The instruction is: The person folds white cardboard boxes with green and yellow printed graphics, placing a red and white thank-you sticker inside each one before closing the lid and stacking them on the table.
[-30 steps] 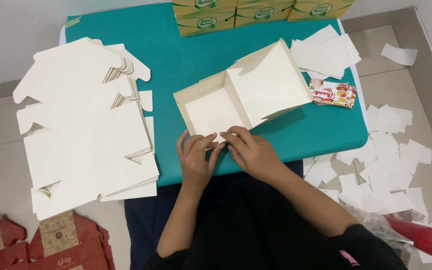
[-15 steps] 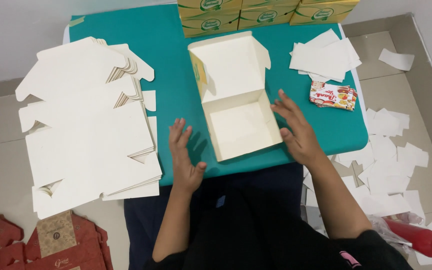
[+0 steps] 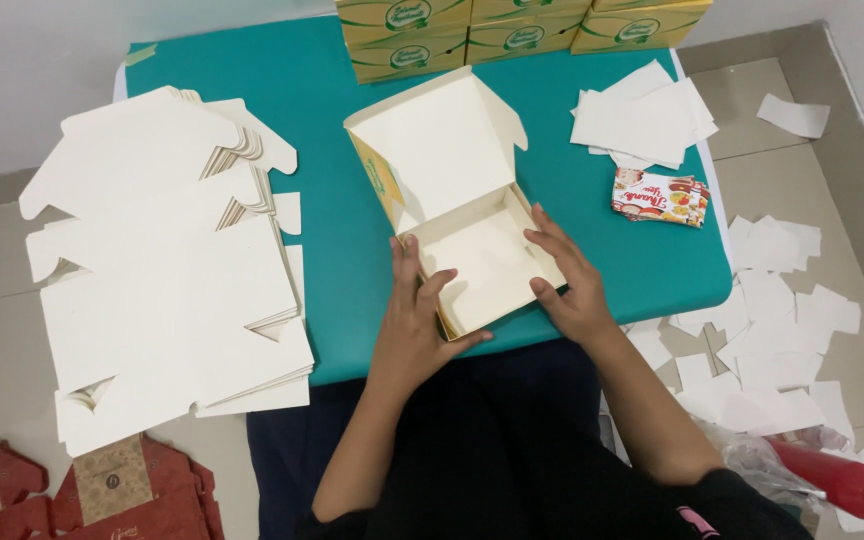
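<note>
1. Holding this open cardboard box (image 3: 472,255) mid-frame on the teal table (image 3: 322,130), my left hand (image 3: 417,325) and right hand (image 3: 567,285) both grip its side walls.
2. Feels light and thin and probably dents easily, so I'd grab the folded edges.
3. Flat white blanks (image 3: 162,270) stacked left, paper scraps (image 3: 782,330) lower right.

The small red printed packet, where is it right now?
In the head view, the small red printed packet lies on the teal table, right of the open box, just below the white paper stack.
</note>
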